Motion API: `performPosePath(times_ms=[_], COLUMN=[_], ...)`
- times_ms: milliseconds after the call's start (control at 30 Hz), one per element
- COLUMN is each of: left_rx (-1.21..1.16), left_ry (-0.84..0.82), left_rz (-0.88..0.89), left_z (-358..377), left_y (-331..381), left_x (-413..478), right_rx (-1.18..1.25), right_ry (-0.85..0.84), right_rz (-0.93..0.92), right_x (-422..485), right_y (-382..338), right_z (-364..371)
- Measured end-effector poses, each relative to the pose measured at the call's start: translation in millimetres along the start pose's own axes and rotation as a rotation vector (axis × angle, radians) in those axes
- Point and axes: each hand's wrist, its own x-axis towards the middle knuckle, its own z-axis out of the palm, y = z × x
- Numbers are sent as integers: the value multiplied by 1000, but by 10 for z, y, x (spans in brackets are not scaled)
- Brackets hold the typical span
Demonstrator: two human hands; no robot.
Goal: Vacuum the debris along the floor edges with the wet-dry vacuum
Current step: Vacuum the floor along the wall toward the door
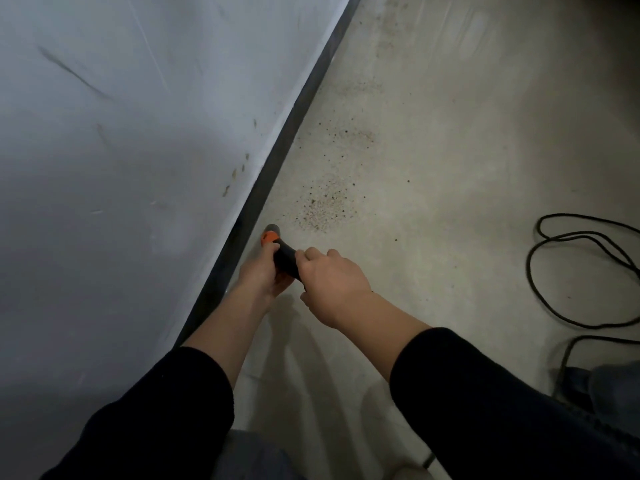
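A black vacuum nozzle (282,252) with an orange collar points down at the concrete floor, close to the dark baseboard (277,157). My left hand (261,273) grips the tube from below on its left side. My right hand (332,284) grips it from above, just behind the left. The hose behind my hands is hidden. A patch of dark, gritty debris (320,206) lies on the floor just beyond the nozzle tip, with further speckled patches (349,135) trailing away along the wall edge.
A scuffed grey wall (121,150) fills the left side. A black cord (585,271) loops over the floor at the right. Part of a dark object (588,386) shows at the lower right. Bare concrete floor (450,150) stretches ahead.
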Motion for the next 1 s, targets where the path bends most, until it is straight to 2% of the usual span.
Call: performPosePath(times_ms=[433,1000], left_rx=[36,89], left_ry=[56,-35], left_rz=[58,54], left_z=[-119,160], left_y=[70,-49], left_x=[91,-25], right_rx=[31,-23], right_ry=[11,-1], right_rz=[-8,75], right_x=[141,-42], right_y=[-102,80], right_z=[13,-3])
